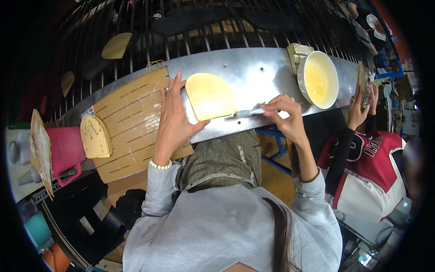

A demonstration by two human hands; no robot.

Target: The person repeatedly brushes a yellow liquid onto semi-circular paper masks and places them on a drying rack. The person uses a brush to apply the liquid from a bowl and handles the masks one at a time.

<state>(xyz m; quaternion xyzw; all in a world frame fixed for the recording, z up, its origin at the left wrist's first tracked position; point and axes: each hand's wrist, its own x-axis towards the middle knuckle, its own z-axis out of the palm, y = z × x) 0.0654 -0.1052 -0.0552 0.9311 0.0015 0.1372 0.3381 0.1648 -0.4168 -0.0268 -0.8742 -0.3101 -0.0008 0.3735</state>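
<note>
On the metal table lies a small stack of pale yellow, round-topped flat pieces. My left hand is beside their left edge, fingers stretched out and apart, the thumb near the lower corner. Pinched in my right hand is a brush with a light handle. Its tip meets the lower right corner of the top piece. A white bowl with yellowish liquid in it stands to the right of my right hand.
Left of the metal table is a cardboard sheet bearing more yellow pieces, beside a pink container. Beyond runs a rack of metal rods with dark sole-shaped pieces. A co-worker works at right.
</note>
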